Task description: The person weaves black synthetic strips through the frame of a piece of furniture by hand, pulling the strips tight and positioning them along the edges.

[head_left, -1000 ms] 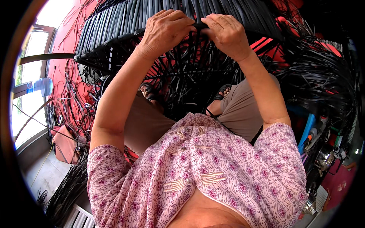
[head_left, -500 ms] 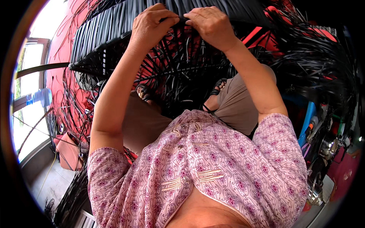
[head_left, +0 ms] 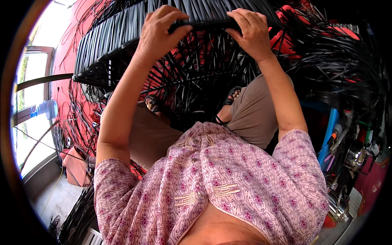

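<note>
A curved panel of black strips (head_left: 108, 38), woven side by side over a frame, spans the top of the view. My left hand (head_left: 161, 34) holds its near edge, with the fingers over the top and the thumb beneath. Farther right on the same edge, my right hand (head_left: 252, 34) takes a like hold, thumb below and fingers above. A stretch of bare rim shows between the two hands. Loose black strips (head_left: 196, 61) hang in a tangle under the panel, above my sandalled feet.
Long loose strips (head_left: 335, 61) pile up at the right. A blue container edge (head_left: 330, 130) stands beside my right knee, near tools and shiny metal items (head_left: 355, 157). At the left are a pink bag (head_left: 75, 167), a clear bottle (head_left: 48, 109) and a window.
My hands, close together half a second ago with pinched fingers, are now farther apart along the rim. The right hand has slid right, and both have spread their fingers from their thumbs.
</note>
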